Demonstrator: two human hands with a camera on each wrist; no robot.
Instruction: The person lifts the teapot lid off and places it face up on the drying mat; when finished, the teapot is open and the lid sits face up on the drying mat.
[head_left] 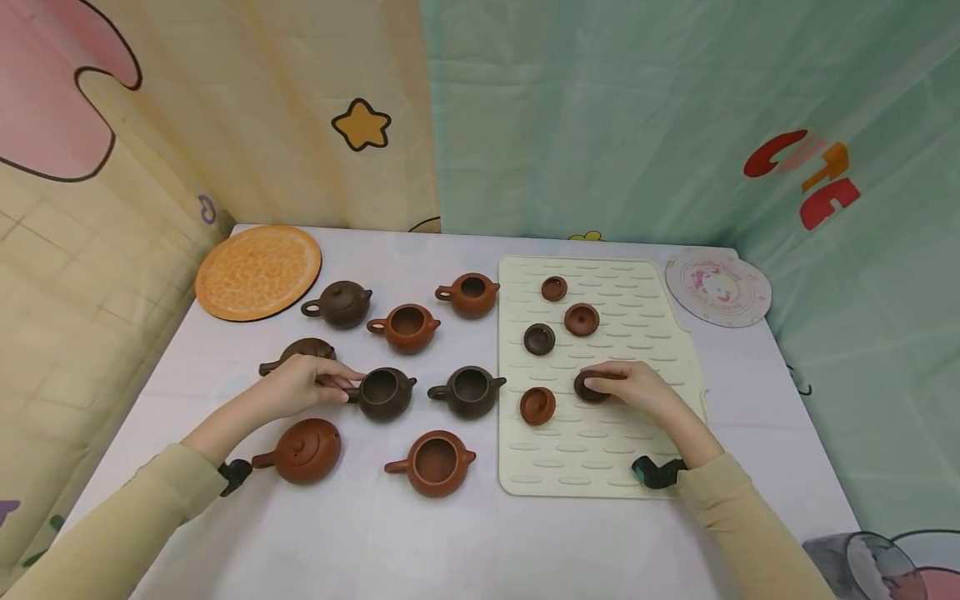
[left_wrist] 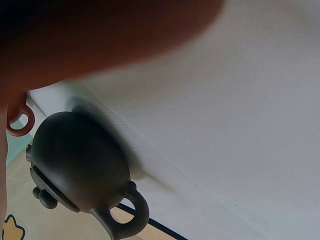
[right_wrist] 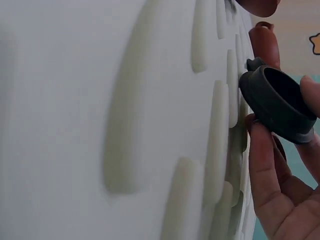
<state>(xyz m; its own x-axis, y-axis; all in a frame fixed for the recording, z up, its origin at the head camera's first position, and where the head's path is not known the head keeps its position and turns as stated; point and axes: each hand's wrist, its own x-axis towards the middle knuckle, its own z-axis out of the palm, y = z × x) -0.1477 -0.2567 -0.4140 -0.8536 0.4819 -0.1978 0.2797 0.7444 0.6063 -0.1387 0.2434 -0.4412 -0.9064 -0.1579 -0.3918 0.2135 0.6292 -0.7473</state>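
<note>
My left hand (head_left: 311, 385) pinches the handle of a lidless dark teapot (head_left: 386, 395), which stands on the table with its spout to the right. In my right hand (head_left: 633, 390), fingers and thumb grip a dark teapot lid (right_wrist: 285, 102) over the cream mat, its hollow side turned away from the mat. Another lidless dark teapot (head_left: 471, 393) is just right of the first. Near my left hand are a lidded dark teapot (head_left: 309, 347), partly hidden, and a lidded reddish teapot (head_left: 306, 452). A dark lid (head_left: 539, 339) and a reddish lid (head_left: 537, 406) lie left of my right hand.
Lidless reddish teapots (head_left: 437, 467) stand in front and behind. A lidded brown teapot (head_left: 342, 305) is near the round orange mat (head_left: 258, 271). More reddish lids (head_left: 582, 320) lie on the cream mat (head_left: 637, 287). A pink round mat (head_left: 718, 287) is at the back right.
</note>
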